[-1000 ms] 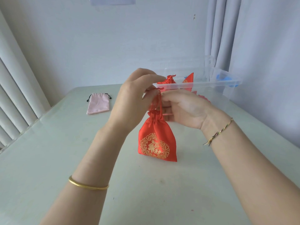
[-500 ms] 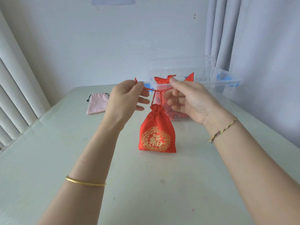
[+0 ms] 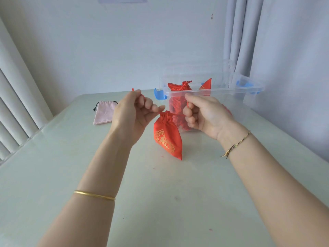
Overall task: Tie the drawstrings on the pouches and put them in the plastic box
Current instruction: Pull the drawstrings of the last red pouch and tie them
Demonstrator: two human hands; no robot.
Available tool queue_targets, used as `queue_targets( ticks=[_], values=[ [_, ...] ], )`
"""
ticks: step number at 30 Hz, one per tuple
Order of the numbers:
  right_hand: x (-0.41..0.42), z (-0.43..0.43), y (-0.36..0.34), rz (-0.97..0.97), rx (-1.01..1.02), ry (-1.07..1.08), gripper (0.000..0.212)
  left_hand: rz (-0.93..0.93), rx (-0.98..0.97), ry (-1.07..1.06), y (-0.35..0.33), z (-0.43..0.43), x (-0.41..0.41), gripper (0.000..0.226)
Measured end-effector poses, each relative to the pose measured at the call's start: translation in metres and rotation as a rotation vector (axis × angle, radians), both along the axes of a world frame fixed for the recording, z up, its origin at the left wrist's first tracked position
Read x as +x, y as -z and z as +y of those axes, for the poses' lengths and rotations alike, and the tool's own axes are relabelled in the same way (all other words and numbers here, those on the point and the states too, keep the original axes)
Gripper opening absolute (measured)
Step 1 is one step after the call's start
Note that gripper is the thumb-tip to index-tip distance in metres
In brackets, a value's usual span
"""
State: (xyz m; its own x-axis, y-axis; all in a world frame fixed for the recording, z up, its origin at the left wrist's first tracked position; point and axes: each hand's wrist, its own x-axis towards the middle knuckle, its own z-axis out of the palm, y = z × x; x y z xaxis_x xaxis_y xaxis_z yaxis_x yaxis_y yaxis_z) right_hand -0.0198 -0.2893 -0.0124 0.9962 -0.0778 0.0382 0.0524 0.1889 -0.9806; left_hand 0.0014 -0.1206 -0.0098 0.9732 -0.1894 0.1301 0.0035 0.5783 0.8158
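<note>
Grip: left hand (image 3: 135, 111) and right hand (image 3: 204, 115) each pinch a drawstring (image 3: 133, 89) | red pouch (image 3: 167, 138) tilted between

Both bare arms are stretched forward. The left forearm (image 3: 106, 166) comes in from 7 o'clock and points toward 1 o'clock; the right forearm (image 3: 267, 175) comes in from 4 o'clock and points toward 10 o'clock. The left hand (image 3: 135, 111) is raised with its fingers curled, pinching one end of the red drawstring (image 3: 143, 96). The right hand (image 3: 204, 113) is apart from it, at its 3 o'clock, with its fingers curled round the other end. There is a gold bangle (image 3: 94, 195) on the left forearm and a braided thread (image 3: 236, 145) on the right wrist.
</note>
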Motion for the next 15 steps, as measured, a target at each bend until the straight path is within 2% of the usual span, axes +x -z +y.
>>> queue_targets(
  ticks=[2, 5, 8, 11, 15],
  values=[
    [0.001, 0.001, 0.002, -0.009, -0.11, 0.061, 0.036, -0.001, -0.005, -0.019, -0.001, -0.004, -0.001, 0.038],
    [0.001, 0.002, 0.002, -0.033, -0.188, 0.125, 0.037, -0.034, 0.113, -0.018, -0.003, -0.005, -0.004, 0.038],
    [-0.004, 0.002, -0.003, -0.058, -0.168, 0.14, 0.038, -0.166, 0.439, -0.009, -0.005, -0.004, -0.008, 0.032],
    [-0.009, 0.004, -0.013, -0.111, -0.08, 0.068, 0.04, -0.296, 0.739, 0.008, -0.009, -0.003, -0.012, 0.025],
    [-0.013, 0.014, -0.018, -0.201, -0.135, 0.011, 0.036, -0.378, 0.915, 0.069, -0.011, -0.007, -0.018, 0.012]
  ],
)
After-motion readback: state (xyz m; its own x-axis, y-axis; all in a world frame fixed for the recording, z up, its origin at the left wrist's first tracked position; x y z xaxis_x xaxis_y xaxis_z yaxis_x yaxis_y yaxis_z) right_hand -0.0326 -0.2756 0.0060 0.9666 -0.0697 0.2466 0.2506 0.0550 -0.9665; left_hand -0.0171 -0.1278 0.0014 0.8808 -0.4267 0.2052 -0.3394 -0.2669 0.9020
